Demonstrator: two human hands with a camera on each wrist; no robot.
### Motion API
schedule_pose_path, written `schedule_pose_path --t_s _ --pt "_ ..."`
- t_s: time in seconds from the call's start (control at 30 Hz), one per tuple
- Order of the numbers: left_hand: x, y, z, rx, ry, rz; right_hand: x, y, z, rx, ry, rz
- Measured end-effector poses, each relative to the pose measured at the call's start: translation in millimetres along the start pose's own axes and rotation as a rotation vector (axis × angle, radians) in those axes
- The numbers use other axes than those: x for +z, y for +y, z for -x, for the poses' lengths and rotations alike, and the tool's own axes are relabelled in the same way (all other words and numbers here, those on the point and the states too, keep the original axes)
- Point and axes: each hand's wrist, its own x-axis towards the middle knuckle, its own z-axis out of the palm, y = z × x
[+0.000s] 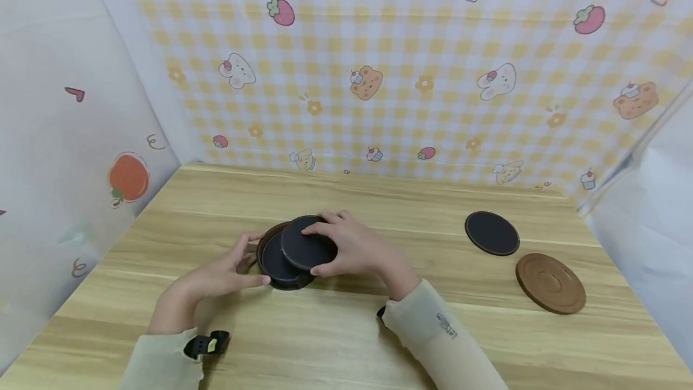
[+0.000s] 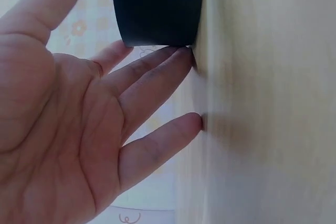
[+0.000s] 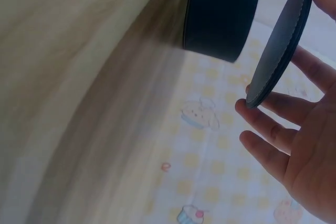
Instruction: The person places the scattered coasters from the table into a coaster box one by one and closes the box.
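A round black coaster holder (image 1: 305,281) stands on the table, with a black coaster (image 1: 276,260) showing inside its brown-lined rim. My left hand (image 1: 223,271) holds the holder from the left, thumb at its near side and fingers at its far side. In the left wrist view, fingertips (image 2: 181,59) touch the holder's dark side wall (image 2: 157,9). My right hand (image 1: 352,247) pinches another black coaster (image 1: 305,244) with pale edge stitching. In the right wrist view, this coaster (image 3: 278,45) is tilted and apart from the holder (image 3: 223,17), gripped between thumb and fingers.
On the right of the table lies a flat black coaster (image 1: 492,233) with light stitching. Just nearer than it is a round brown wooden disc (image 1: 550,283) with ring grooves. A checked cloth wall (image 1: 346,125) rises behind the wood-grain table (image 1: 303,342), and white cloth hangs at both sides.
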Motion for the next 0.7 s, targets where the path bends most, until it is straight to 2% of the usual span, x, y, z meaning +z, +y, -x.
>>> schedule_pose_path --t_s 0.2,0.3,0.47,0.7 --pt "-5.1 10.6 2.5 -0.065 0.058 -0.099 3 -8 -15 -0.028 -0.027 0.081" --pt "-6.9 14.6 2.7 -0.076 0.088 -0.14 5 -11 -22 -0.039 -0.046 0.11" --pt "-6.0 16.1 -1.2 -0.057 0.096 -0.174 10 -13 -30 -0.054 -0.074 0.143" --pt "-4.2 16.4 -1.4 -0.084 0.099 -0.206 14 -19 -37 -0.065 -0.109 0.18"
